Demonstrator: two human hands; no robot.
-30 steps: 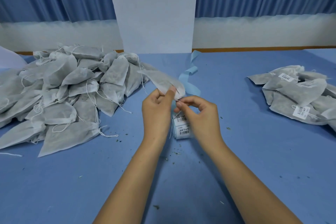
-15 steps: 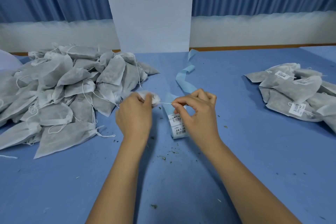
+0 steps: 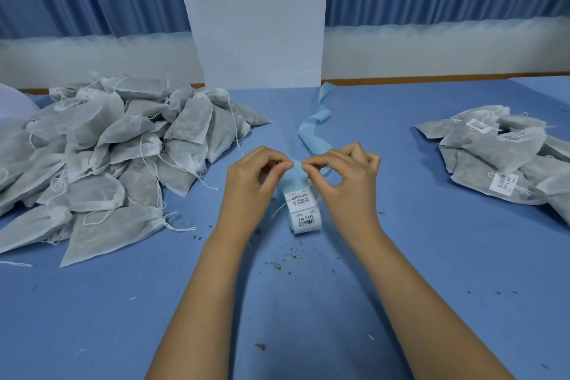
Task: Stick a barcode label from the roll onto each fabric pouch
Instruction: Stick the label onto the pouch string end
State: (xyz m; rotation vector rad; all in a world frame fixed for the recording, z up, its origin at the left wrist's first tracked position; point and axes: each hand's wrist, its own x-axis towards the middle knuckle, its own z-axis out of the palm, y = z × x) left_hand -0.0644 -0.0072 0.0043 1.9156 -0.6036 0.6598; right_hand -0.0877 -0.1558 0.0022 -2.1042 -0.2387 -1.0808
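My left hand and my right hand are close together above the label roll. Between their fingertips both pinch a short, taut piece of white drawstring. A loose end of string hangs below my left hand. The pouch the string belongs to is hidden behind my left hand. The roll lies on the blue table with two barcode labels facing up. Its empty blue backing strip trails away toward the back.
A large heap of unlabelled grey pouches with loose strings fills the left of the table. A smaller pile of pouches with barcode labels lies at the right. A white panel stands at the back. Dry herb crumbs are scattered near the roll.
The pouch I held up a second ago has come down and is out of sight behind my left hand. Both hands have closed in and now pinch its drawstring.
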